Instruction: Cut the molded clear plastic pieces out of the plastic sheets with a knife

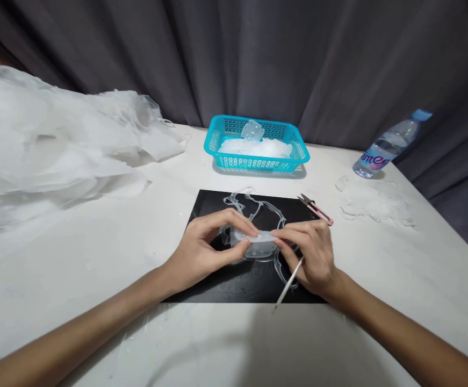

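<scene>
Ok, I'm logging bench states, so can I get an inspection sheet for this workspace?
Surface: white table, black mat in front.
Job's things: translucent piece over the mat; thin tool; trimmed strips on the mat.
Clutter: snips, teal basket of white pieces, water bottle, pile of sheets left, scraps right.
Hands: left hand and right hand both pinch the piece; right also holds the tool.
Cables: nothing seen.
Surroundings: dark curtain.
</scene>
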The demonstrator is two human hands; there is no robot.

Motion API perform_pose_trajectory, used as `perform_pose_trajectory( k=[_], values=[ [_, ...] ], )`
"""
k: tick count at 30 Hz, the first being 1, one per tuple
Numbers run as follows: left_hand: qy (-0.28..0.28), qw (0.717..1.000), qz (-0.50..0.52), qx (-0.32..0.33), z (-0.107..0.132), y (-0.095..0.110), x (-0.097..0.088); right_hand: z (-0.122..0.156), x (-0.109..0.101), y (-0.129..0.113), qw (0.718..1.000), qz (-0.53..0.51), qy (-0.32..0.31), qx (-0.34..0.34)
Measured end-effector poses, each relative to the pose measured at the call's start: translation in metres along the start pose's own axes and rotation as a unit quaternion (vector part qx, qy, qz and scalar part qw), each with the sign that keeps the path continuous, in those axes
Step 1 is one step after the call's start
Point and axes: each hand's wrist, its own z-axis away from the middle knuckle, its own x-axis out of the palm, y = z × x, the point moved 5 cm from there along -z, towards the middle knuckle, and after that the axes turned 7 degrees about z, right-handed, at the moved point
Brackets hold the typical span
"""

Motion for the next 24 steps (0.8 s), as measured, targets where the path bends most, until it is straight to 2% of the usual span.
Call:
perform_pose_trajectory(
  k=[10, 13, 15, 17, 20, 24],
  values=[
    [0.022, 0.999, -0.016, -0.047, 0.004, -0.001, 0.003, -0.001, 0.004, 0.002, 0.998, -0.054, -0.019, 0.020],
    [0.032, 0.997, 0.004, -0.069, 0.003, 0.001, 0.004, -0.001, 0.006, 0.016, 0.993, -0.060, -0.025, 0.101],
    [0.042, 0.995, 0.021, -0.086, 0.002, 0.001, 0.004, 0.001, 0.011, 0.032, 0.979, -0.030, -0.067, 0.190],
    [0.047, 0.993, 0.037, -0.101, 0.001, 0.000, 0.005, 0.004, 0.017, 0.047, 0.960, 0.017, -0.135, 0.244],
    [0.053, 0.991, 0.053, -0.114, 0.001, -0.003, 0.006, 0.006, 0.021, 0.058, 0.947, 0.055, -0.193, 0.251],
    [0.062, 0.987, 0.060, -0.132, 0.002, -0.006, 0.005, 0.003, 0.017, 0.062, 0.948, 0.046, -0.210, 0.234]
  ],
)
